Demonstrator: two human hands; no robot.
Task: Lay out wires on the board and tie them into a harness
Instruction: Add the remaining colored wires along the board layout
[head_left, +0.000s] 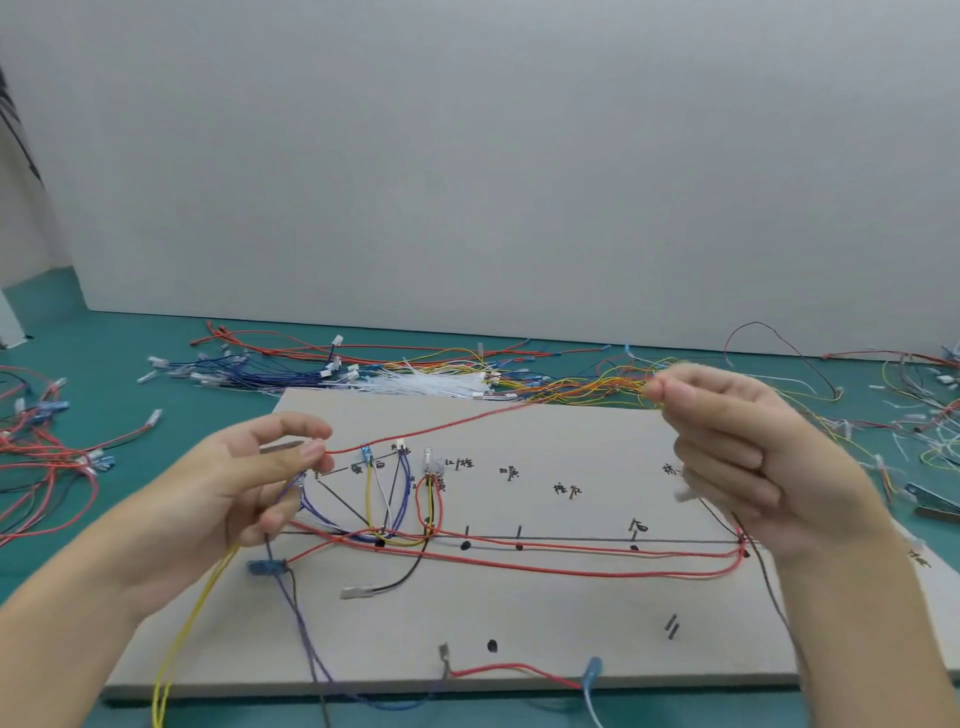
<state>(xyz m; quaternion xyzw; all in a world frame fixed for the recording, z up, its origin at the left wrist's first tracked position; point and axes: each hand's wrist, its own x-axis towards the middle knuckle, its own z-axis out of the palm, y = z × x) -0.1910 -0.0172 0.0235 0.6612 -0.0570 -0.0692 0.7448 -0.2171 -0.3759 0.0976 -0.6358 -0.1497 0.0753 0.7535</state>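
A grey board lies on the green table, marked with black lines, dots and characters. Red, yellow, blue and black wires run along its lines. My left hand hovers over the board's left side and pinches one end of a red wire between thumb and forefinger, with yellow and purple wires hanging from its palm. My right hand is raised over the board's right side and pinches the other end of that wire. The red wire stretches taut between both hands.
Loose wires lie behind the board: blue ones, white cable ties, orange and yellow ones. Red wires pile up at the left, more tangled wires at the right. A grey wall stands behind the table.
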